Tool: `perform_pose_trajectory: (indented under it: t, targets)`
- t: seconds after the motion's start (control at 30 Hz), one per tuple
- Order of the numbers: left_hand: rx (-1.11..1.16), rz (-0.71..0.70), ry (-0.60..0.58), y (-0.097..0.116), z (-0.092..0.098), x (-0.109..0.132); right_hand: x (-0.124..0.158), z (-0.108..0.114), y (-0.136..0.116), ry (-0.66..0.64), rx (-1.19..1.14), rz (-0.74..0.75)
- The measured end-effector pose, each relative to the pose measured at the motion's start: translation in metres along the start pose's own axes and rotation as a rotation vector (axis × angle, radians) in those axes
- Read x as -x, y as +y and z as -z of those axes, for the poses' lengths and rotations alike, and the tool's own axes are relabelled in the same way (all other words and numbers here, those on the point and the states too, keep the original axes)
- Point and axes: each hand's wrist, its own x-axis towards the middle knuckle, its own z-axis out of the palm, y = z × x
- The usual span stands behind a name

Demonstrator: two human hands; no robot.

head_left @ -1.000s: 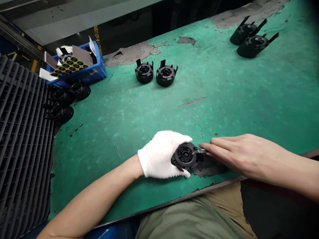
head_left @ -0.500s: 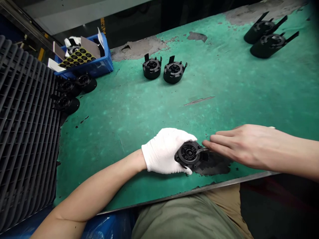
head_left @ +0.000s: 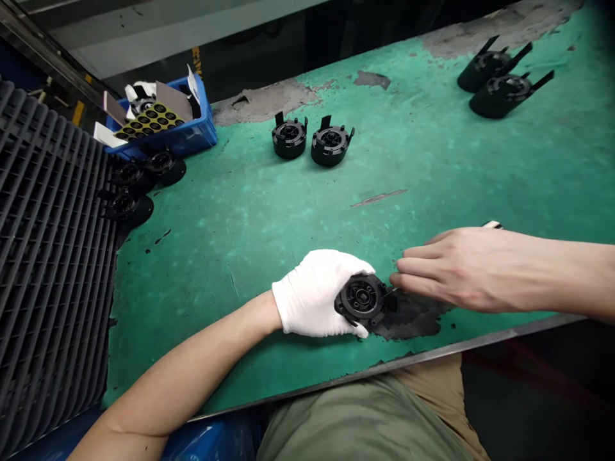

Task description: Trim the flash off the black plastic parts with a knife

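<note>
My left hand [head_left: 319,293], in a white glove, is wrapped around a round black plastic housing [head_left: 361,299] with its ribbed inner face up and prongs at its rim. Just right of it, my bare right hand [head_left: 442,269] is closed on a slim bladed tool [head_left: 492,225]. The pale back end of this tool shows beyond the knuckles. Its metal tip is at the right edge of the housing; whether it touches is hard to make out. My fingers hide most of the tool.
Two similar housings [head_left: 331,145] stand mid-bench, two more [head_left: 502,96] at far right, and several [head_left: 127,206] at left. A blue bin [head_left: 192,136] holds a sheet of round stickers [head_left: 151,121]. Stacked black grid trays [head_left: 52,256] border the worn green bench top [head_left: 230,218].
The tool's tip has drawn back rightward from the housing's face to its edge. My right wrist has risen slightly, while my left hand keeps its grip. The view has shifted a little.
</note>
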Motion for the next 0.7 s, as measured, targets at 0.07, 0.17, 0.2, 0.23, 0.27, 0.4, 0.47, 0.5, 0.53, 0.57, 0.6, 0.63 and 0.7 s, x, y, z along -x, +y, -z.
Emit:
perform_pose_trajectory:
  t: [0.07, 0.17, 0.2, 0.23, 0.27, 0.4, 0.47, 0.5, 0.53, 0.57, 0.6, 0.63, 0.7]
  targets:
    - [0.020, -0.028, 0.031, -0.005, -0.005, 0.001, 0.008, 0.006, 0.006, -0.018, -0.073, 0.157]
    - [0.027, -0.037, 0.156, -0.019, -0.021, 0.005, 0.036, 0.003, 0.001, 0.158, 0.021, -0.104]
    - [0.015, -0.017, 0.227, -0.023, -0.026, 0.007, 0.045, -0.001, -0.007, 0.208, 0.052, -0.202]
    - [-0.002, 0.010, 0.298, -0.028, -0.032, 0.009, 0.052, -0.006, -0.019, 0.248, 0.069, -0.268]
    - [-0.024, 0.037, 0.360, -0.032, -0.036, 0.011, 0.057, -0.013, -0.035, 0.256, 0.064, -0.312]
    - [-0.123, 0.079, 0.454, -0.039, -0.043, 0.017, 0.049, -0.040, -0.102, 0.347, 0.021, -0.421]
    - [-0.162, 0.076, 0.442, -0.038, -0.041, 0.018, 0.037, -0.050, -0.128, 0.371, 0.010, -0.440]
    - [-0.173, 0.070, 0.428, -0.036, -0.039, 0.018, 0.031, -0.053, -0.137, 0.382, 0.016, -0.447]
    - [-0.179, 0.063, 0.415, -0.034, -0.038, 0.018, 0.027, -0.056, -0.143, 0.389, 0.032, -0.453]
    - [-0.181, 0.059, 0.402, -0.032, -0.036, 0.018, 0.023, -0.057, -0.147, 0.394, 0.055, -0.462]
    - [-0.180, 0.060, 0.384, -0.030, -0.034, 0.017, 0.021, -0.057, -0.147, 0.391, 0.079, -0.472]
    - [-0.175, 0.068, 0.359, -0.028, -0.032, 0.017, 0.020, -0.056, -0.145, 0.385, 0.100, -0.473]
    - [-0.160, 0.091, 0.296, -0.024, -0.027, 0.014, 0.021, -0.053, -0.134, 0.368, 0.138, -0.439]
